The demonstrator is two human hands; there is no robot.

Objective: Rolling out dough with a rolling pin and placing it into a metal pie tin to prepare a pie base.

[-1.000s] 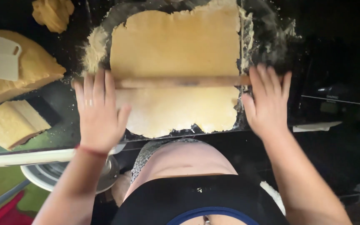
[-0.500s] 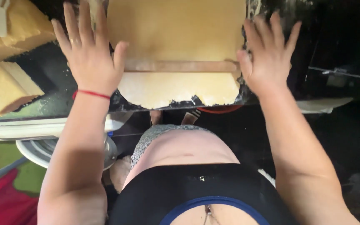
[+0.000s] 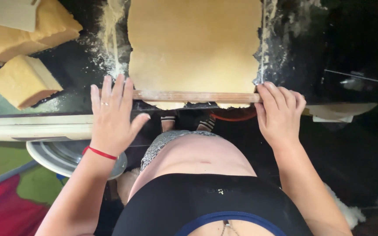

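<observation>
Dough sheet (image 3: 195,46) is lying flat on the dark worktop (image 3: 329,48), already rolled thin into a broad, roughly rectangular slab with fairly straight left and right sides. Its near edge is ragged and is reaching the front lip of the worktop, where the rolling pin (image 3: 193,95) is lying across it. The far edge is running out of the top of the view, so the full length cannot be judged.

Left hand (image 3: 112,118) is resting open and flat, fingers spread, with the palm pressing on the left end of the pin; a red band is circling the wrist. Right hand (image 3: 278,113) is lying over the right end, fingers extended and slightly curled on top of the pin, pressing rather than gripping.

Flour (image 3: 110,39) is lying scattered along both sides of the sheet. To the left, two thick dough blocks (image 3: 22,81) are sitting unrolled on the worktop, the farther one carrying a pale scraper (image 3: 9,13). A metal bowl (image 3: 62,155) is showing below the worktop's edge.

Judged from this layout, flattening of the sheet appears largely done across its visible width, with the uneven near edge as the part being worked. The blocks at left are showing no sign of rolling.
</observation>
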